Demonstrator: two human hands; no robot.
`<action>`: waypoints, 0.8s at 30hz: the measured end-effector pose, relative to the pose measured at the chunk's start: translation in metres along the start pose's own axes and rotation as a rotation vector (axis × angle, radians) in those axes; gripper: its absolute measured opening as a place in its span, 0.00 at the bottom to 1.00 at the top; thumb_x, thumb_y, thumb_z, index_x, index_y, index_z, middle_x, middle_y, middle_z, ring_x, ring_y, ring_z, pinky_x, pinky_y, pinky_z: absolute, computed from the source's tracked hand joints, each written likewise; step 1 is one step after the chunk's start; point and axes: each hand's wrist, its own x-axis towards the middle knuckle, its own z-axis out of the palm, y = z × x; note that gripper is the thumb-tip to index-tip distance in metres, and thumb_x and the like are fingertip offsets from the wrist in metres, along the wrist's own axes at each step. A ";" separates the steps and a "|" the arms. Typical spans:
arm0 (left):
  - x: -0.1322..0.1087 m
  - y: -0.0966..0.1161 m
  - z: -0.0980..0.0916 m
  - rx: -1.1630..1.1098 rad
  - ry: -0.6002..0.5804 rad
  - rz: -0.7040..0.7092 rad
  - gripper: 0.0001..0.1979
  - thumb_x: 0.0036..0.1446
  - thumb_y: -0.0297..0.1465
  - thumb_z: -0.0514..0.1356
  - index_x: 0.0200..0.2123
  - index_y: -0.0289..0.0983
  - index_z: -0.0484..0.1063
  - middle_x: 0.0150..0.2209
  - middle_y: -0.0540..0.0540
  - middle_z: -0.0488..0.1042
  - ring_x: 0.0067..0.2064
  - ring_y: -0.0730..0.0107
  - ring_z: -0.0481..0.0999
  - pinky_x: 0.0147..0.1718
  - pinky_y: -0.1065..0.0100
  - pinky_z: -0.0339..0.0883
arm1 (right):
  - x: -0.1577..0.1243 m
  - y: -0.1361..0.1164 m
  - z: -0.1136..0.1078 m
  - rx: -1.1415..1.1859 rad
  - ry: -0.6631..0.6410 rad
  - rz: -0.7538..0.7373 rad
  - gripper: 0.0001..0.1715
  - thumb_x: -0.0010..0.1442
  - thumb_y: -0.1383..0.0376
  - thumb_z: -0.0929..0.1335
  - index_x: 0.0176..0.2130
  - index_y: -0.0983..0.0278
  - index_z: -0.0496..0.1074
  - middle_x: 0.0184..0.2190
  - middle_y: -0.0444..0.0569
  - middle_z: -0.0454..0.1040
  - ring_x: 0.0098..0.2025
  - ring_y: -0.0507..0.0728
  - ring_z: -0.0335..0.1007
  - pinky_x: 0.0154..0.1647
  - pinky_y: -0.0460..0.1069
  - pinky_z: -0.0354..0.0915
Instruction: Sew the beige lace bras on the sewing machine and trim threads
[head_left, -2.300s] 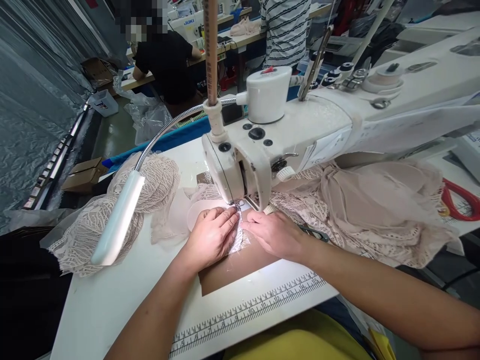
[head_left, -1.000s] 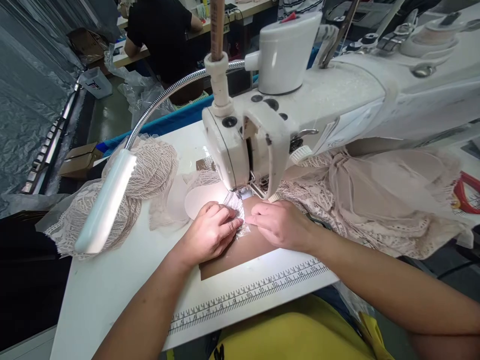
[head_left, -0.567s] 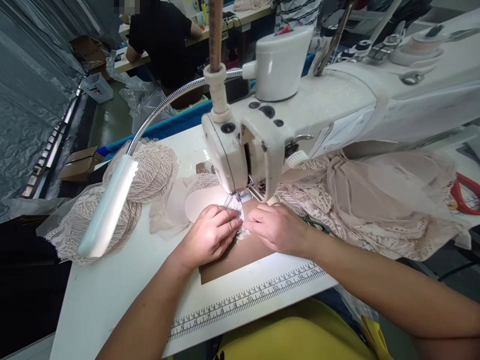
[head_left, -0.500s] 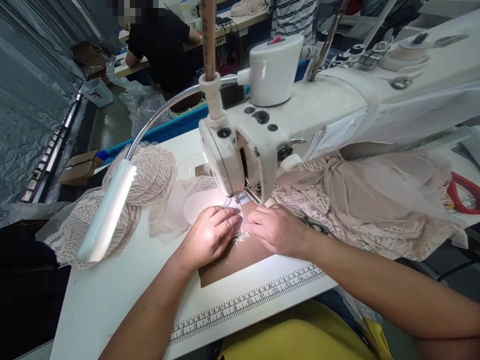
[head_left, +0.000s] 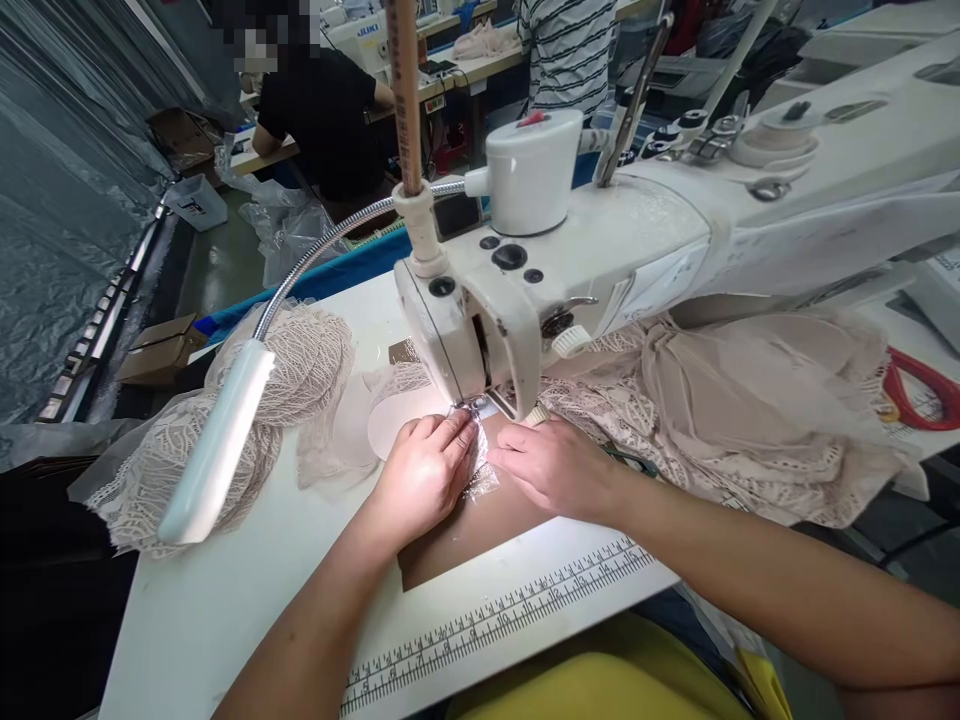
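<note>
A white sewing machine [head_left: 525,300] stands over a beige lace piece [head_left: 480,452], whose upper end lies under the presser foot [head_left: 469,403]. My left hand [head_left: 429,468] holds this piece from the left, its fingers together and pressing close to the needle area. On the right side, my right hand [head_left: 556,468] pinches the edge of the piece with curled fingers. Its fingertips are partly hidden. A smooth pale cup [head_left: 394,418] with sheer fabric lies just beyond my left hand. Beneath the work is a brown plate [head_left: 450,545].
Stacked lace pieces [head_left: 304,350] lie at the left under a lit gooseneck lamp [head_left: 217,440]. More beige lace garments [head_left: 720,390] are heaped at the right, beside red-handled scissors [head_left: 922,395]. A printed ruler [head_left: 502,625] runs along the front edge. Another person [head_left: 319,120] sits beyond.
My left fingers have straightened a little and reach nearer the presser foot. The right hand stays almost in place. The whole view has shifted slightly.
</note>
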 end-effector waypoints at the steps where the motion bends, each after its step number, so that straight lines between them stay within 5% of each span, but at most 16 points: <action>1: 0.000 -0.001 0.001 0.002 0.004 0.005 0.18 0.64 0.31 0.50 0.53 0.32 0.67 0.52 0.37 0.71 0.43 0.59 0.68 0.41 0.57 0.66 | 0.001 0.000 0.000 -0.003 -0.002 0.009 0.09 0.55 0.74 0.63 0.31 0.65 0.72 0.27 0.46 0.68 0.28 0.52 0.53 0.30 0.49 0.46; 13: -0.002 -0.015 0.006 -0.026 0.043 0.061 0.16 0.63 0.30 0.51 0.52 0.36 0.69 0.49 0.38 0.73 0.47 0.57 0.68 0.44 0.56 0.63 | 0.013 -0.003 -0.004 -0.076 -0.116 0.208 0.16 0.57 0.75 0.61 0.41 0.63 0.73 0.30 0.49 0.71 0.33 0.55 0.58 0.32 0.50 0.50; 24: 0.000 -0.019 0.005 -0.023 0.049 -0.034 0.16 0.63 0.29 0.50 0.50 0.37 0.70 0.43 0.39 0.75 0.46 0.56 0.68 0.44 0.55 0.61 | 0.013 0.000 0.003 -0.065 -0.038 0.232 0.19 0.58 0.73 0.62 0.45 0.61 0.74 0.34 0.51 0.71 0.36 0.57 0.60 0.35 0.50 0.54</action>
